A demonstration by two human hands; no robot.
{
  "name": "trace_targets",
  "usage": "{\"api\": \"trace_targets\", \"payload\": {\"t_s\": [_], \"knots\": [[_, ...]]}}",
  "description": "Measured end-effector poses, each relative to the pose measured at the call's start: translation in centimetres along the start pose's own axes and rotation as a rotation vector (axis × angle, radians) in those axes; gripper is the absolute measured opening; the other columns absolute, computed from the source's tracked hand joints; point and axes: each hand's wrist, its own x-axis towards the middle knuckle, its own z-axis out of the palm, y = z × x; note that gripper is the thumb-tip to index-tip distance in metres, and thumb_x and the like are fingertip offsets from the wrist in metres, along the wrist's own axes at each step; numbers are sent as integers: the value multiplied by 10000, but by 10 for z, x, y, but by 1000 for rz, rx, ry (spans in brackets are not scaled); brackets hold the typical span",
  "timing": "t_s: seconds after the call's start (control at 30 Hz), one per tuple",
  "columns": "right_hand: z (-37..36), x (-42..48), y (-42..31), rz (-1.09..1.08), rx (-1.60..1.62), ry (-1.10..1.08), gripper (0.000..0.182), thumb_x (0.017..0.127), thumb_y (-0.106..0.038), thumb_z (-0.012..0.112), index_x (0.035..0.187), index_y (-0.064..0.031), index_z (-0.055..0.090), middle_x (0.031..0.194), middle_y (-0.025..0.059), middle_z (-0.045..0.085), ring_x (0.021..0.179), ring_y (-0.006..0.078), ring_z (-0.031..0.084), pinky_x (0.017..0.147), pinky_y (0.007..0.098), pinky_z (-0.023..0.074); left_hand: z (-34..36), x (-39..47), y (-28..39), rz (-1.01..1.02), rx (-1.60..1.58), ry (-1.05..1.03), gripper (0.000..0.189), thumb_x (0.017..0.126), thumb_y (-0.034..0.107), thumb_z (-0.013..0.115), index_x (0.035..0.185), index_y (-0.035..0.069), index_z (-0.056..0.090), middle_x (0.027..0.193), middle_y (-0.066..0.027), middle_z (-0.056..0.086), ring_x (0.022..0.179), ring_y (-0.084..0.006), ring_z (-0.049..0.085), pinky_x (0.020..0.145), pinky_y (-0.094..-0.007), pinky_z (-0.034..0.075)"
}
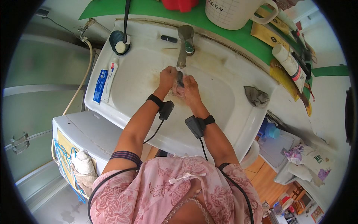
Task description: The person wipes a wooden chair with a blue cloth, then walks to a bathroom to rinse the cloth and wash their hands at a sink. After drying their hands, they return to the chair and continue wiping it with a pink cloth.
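Below the spout of a metal faucet [182,56], both my hands are together over the white ceramic sink [134,75]. Between them is a small wet cloth [179,79], dark grey above with a pinkish part lower down; whether that is one piece or two I cannot tell. My left hand [167,77] pinches its left side with curled fingers. On the other side my right hand [191,88] grips it, close under the spout. A little water seems to run there. Farther right, a crumpled grey-brown cloth [256,96] lies on the sink's rim.
A soap dish [119,39] with a brush [127,25] sits at the back left, above two toothpaste tubes [105,82]. A short black object [169,38] lies behind the basin. The green ledge [151,9] bears a large mug [232,14], tubes and a yellow comb [288,81].
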Motion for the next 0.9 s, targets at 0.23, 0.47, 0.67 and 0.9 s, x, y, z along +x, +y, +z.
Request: {"api": "trace_targets", "payload": {"t_s": [0.23, 0.47, 0.67, 0.9], "knots": [[-12, 15, -10, -30, 107, 207, 217, 868, -262, 396, 811, -53, 422, 659, 67, 463, 442, 122, 444, 352, 279, 378, 2, -32, 6, 155, -308, -110, 192, 757, 50, 448, 933, 15, 518, 785, -69, 531, 738, -179, 510, 655, -271, 424], [31, -6, -21, 281, 6, 410, 350, 859, -419, 353, 714, -101, 376, 600, 69, 417, 371, 205, 389, 307, 321, 316, 6, -16, -6, 157, 138, 10, 130, 784, 106, 487, 890, 29, 483, 697, -160, 567, 607, -325, 553, 548, -374, 437], [-9, 21, 8, -260, -352, 347, 259, 881, -307, 400, 811, -60, 428, 648, 35, 439, 547, 146, 442, 490, 305, 392, 10, -22, 9, -484, -670, -253, 176, 808, 201, 530, 863, 40, 487, 690, -63, 558, 576, -160, 536, 514, -285, 436], [-3, 10, -13, -13, -362, 287, 219, 872, -266, 454, 946, -60, 453, 894, 46, 491, 721, 131, 480, 689, 251, 427, 11, -32, 2, 130, -350, 17, 141, 755, 82, 507, 887, 48, 470, 682, -41, 519, 570, -139, 525, 504, -271, 440]]}}
